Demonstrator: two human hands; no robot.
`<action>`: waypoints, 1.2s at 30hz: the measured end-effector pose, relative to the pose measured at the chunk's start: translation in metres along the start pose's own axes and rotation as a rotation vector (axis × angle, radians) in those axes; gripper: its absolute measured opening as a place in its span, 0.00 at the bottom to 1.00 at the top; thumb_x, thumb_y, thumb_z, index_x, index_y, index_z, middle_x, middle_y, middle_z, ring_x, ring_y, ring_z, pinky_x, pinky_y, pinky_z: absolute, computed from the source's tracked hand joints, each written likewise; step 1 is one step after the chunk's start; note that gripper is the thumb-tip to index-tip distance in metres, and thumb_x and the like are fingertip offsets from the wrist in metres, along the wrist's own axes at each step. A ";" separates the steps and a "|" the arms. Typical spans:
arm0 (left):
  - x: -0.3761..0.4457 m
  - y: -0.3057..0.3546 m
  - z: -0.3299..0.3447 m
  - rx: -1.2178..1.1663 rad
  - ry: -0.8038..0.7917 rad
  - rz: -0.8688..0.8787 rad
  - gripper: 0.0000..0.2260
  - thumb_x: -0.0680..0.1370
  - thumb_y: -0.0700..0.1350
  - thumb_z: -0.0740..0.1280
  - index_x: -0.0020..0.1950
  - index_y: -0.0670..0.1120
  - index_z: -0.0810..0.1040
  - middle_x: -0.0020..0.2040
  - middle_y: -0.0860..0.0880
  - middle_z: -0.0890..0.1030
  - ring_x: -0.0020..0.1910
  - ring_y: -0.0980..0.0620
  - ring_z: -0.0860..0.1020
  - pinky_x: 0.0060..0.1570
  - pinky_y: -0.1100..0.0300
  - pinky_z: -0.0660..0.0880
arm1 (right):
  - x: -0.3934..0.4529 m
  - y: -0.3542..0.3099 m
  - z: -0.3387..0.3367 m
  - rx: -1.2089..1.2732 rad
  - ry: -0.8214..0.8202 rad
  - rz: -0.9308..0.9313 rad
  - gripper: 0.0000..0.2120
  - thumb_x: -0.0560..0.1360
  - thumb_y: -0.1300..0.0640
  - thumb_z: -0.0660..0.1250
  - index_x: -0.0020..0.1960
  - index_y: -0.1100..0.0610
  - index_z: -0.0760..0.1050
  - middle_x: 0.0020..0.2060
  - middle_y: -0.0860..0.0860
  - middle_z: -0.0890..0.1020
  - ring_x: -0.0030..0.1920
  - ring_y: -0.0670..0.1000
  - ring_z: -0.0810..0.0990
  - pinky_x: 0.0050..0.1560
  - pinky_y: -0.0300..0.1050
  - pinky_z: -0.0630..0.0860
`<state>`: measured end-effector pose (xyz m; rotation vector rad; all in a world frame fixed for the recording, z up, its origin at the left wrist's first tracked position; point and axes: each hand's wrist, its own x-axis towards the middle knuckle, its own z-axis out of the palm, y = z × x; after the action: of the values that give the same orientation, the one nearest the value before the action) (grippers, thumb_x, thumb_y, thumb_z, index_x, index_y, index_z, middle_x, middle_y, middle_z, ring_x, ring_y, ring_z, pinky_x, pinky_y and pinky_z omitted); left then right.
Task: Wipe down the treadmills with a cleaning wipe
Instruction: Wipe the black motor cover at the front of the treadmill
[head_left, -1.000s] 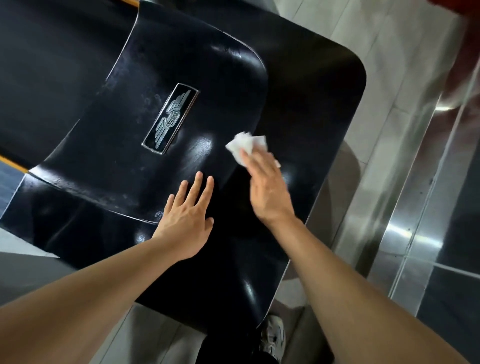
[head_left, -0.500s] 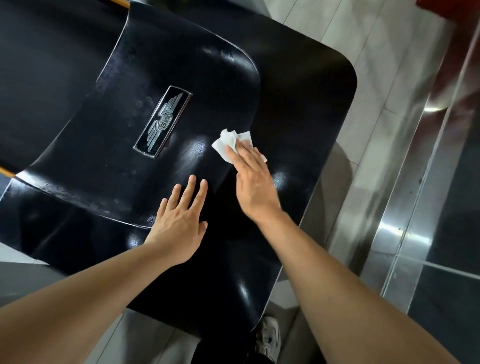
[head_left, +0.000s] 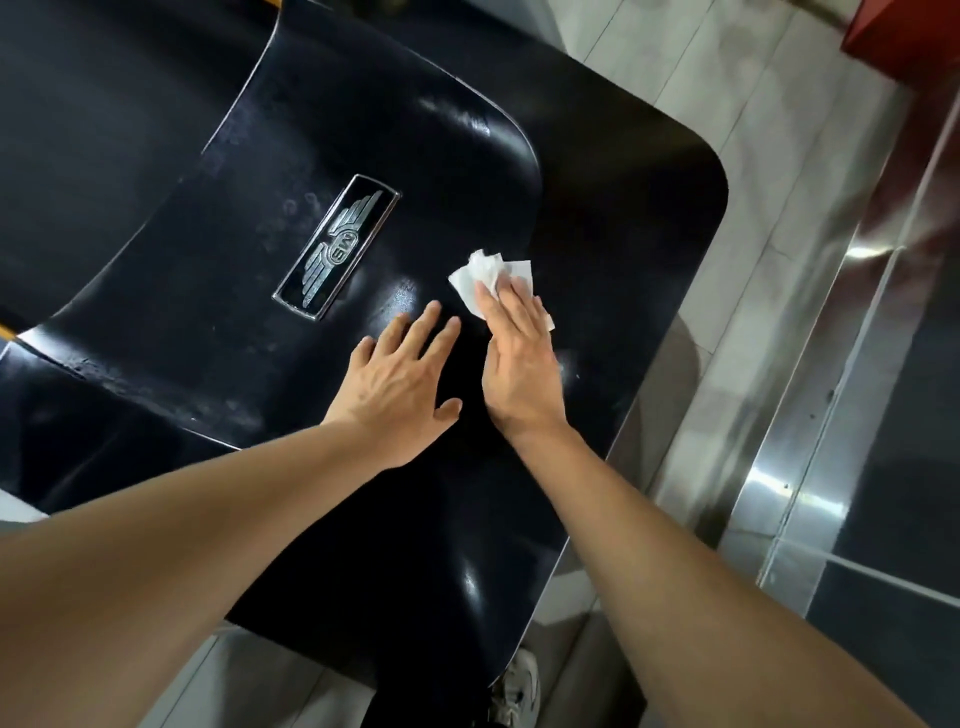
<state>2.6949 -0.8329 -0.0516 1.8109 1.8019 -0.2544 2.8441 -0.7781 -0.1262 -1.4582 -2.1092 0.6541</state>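
the right hand (head_left: 519, 364) lies flat, fingers straight and together, pressing a crumpled white cleaning wipe (head_left: 485, 278) against the glossy black motor cover (head_left: 363, 130) of the treadmill. the wipe sits on the slope just right of the raised centre panel, part of it showing beyond the fingertips. the left hand (head_left: 402, 382) rests beside it, palm down, fingers spread, holding nothing and touching the same cover; it looks to be bracing the person.

progress, as judged: the work is under way on this one cover. dull smears and ring-shaped marks show around the badge (head_left: 337, 247) and along the upper curve, so that area appears not yet cleaned. the lower left shelf also carries a pale film. the belt (head_left: 78, 130), dark at far left, shows no clear sign either way. other treadmills are out of view, so the share done overall cannot be told.

markings: the silver winged badge bears the letters "mb" at its centre. no other writing is legible.

a pale shoe (head_left: 514, 691) shows at the bottom edge on the tiled floor (head_left: 727, 78).
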 end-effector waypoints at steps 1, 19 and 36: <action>0.006 0.001 -0.002 0.001 -0.022 0.001 0.40 0.82 0.60 0.62 0.84 0.54 0.39 0.84 0.52 0.38 0.83 0.45 0.42 0.79 0.42 0.50 | 0.004 0.003 -0.001 -0.009 -0.028 -0.038 0.26 0.79 0.64 0.51 0.76 0.60 0.68 0.75 0.57 0.68 0.79 0.54 0.61 0.80 0.50 0.53; 0.017 0.000 -0.008 -0.051 -0.123 -0.016 0.42 0.82 0.59 0.64 0.82 0.57 0.36 0.83 0.54 0.35 0.83 0.45 0.40 0.79 0.37 0.51 | 0.021 0.002 -0.015 -0.063 -0.164 -0.025 0.27 0.79 0.64 0.49 0.78 0.60 0.64 0.77 0.57 0.65 0.80 0.53 0.56 0.80 0.51 0.50; 0.090 0.050 -0.021 -0.143 0.125 -0.106 0.36 0.84 0.58 0.59 0.84 0.49 0.44 0.84 0.49 0.44 0.83 0.45 0.45 0.80 0.47 0.50 | 0.046 0.105 -0.043 0.048 0.254 0.300 0.25 0.79 0.71 0.54 0.76 0.62 0.67 0.74 0.60 0.69 0.77 0.58 0.64 0.75 0.61 0.63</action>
<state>2.7444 -0.7418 -0.0671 1.6668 1.9533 -0.0510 2.9316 -0.6970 -0.1535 -1.7480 -1.6896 0.5863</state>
